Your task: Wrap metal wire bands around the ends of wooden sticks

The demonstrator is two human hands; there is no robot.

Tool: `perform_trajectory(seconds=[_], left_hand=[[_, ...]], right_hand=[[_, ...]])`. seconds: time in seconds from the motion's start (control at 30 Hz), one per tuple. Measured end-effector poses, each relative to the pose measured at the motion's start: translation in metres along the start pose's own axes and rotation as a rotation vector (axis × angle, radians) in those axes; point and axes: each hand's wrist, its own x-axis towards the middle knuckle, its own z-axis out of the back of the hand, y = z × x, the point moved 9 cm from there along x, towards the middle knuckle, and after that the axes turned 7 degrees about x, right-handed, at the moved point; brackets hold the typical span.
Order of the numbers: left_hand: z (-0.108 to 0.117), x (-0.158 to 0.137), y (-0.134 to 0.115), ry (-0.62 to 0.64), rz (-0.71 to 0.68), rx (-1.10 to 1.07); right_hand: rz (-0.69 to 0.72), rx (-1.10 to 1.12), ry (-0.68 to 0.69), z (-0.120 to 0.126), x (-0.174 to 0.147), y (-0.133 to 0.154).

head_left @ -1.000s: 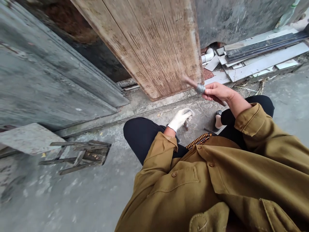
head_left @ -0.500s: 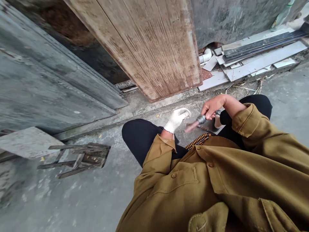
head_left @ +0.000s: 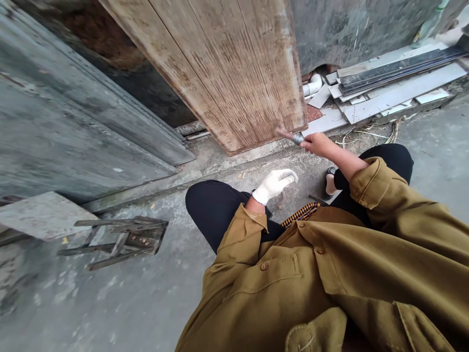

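My right hand (head_left: 317, 144) is closed around a short brush-like tool (head_left: 297, 139) with a silver, ringed collar and a blurred reddish-brown end. That end overlaps the lower right part of the worn wooden board (head_left: 252, 98), which leans on the wall; whether it touches cannot be told. In a white glove, my left hand (head_left: 274, 185) hovers over the ground before my knees, fingers stretched forward and bent at the tips. Nothing shows between them, though the palm side is hidden. Below it, a small brownish thing or stain (head_left: 282, 201) shows on the concrete.
Stacked tile strips (head_left: 388, 88) lie by the wall at right, next to a white pipe elbow (head_left: 313, 85). Grey panels (head_left: 91, 117) lean at left. A small wooden stool (head_left: 120, 242) lies on its side. A low ledge (head_left: 205, 164) runs along the wall.
My right hand has moved away from my body with the tool, from beside my left hand to the board's lower edge. My left hand has shifted slightly right, its fingers less curled.
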Motion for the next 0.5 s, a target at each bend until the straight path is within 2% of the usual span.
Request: perform_trajectory(seconds=[0.03, 0.1, 0.17, 0.2, 0.23, 0.27, 0.33, 0.43, 0.5], left_hand=[[0.003, -0.001, -0.002, -0.025, 0.006, -0.025], [0.013, -0.002, 0.000, -0.109, 0.027, -0.098], [0.022, -0.001, 0.010, -0.195, 0.061, -0.164], [0.025, 0.000, 0.016, -0.230, 0.083, -0.193], [0.028, 0.001, 0.023, -0.265, 0.103, -0.219], [0.029, 0.003, 0.030, -0.290, 0.120, -0.244], [0.029, 0.004, 0.042, -0.341, 0.131, -0.296], [0.007, 0.005, 0.051, -0.213, 0.151, -0.292], [-0.014, 0.002, 0.053, -0.090, 0.197, -0.229]], right_hand=[[-0.002, -0.181, 0.122, -0.014, 0.000, -0.002], [0.019, -0.372, 0.548, -0.052, -0.015, -0.011], [0.080, -0.266, 1.033, -0.082, -0.052, -0.011], [0.131, -0.135, 1.186, -0.086, -0.068, -0.003], [0.195, 0.020, 1.246, -0.082, -0.077, 0.009], [0.264, 0.185, 1.213, -0.073, -0.079, 0.023], [0.374, 0.490, 0.963, -0.041, -0.065, 0.044], [0.382, 0.760, 0.466, 0.009, -0.033, 0.044], [0.296, 0.735, 0.186, 0.028, -0.013, 0.027]])
